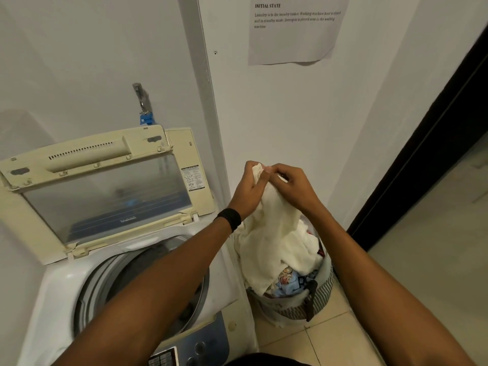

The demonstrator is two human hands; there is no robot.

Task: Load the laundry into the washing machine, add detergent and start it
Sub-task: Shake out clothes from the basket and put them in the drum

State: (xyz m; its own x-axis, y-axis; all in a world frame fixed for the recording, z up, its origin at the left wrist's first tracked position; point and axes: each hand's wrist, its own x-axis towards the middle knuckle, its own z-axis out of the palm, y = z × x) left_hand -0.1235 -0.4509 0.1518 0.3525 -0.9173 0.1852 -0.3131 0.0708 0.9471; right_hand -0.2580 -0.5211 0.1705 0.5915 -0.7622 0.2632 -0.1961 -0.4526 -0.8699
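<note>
A top-loading washing machine (pixel 66 281) stands at the left with its cream lid (pixel 105 186) raised against the wall. Dark clothes lie in the drum (pixel 148 262). To its right a striped laundry basket (pixel 320 294) sits on the floor, full of clothes. A white cloth (pixel 274 241) hangs up out of the basket. My left hand (pixel 247 191) and my right hand (pixel 293 184) both pinch its top edge, held above the basket near the wall.
The machine's blue control panel (pixel 203 344) lies at the near edge. A tap with a blue hose fitting (pixel 144 112) juts from the wall behind the lid. A printed sheet (pixel 293 30) is taped to the wall. A dark door frame (pixel 422 143) and tiled floor lie to the right.
</note>
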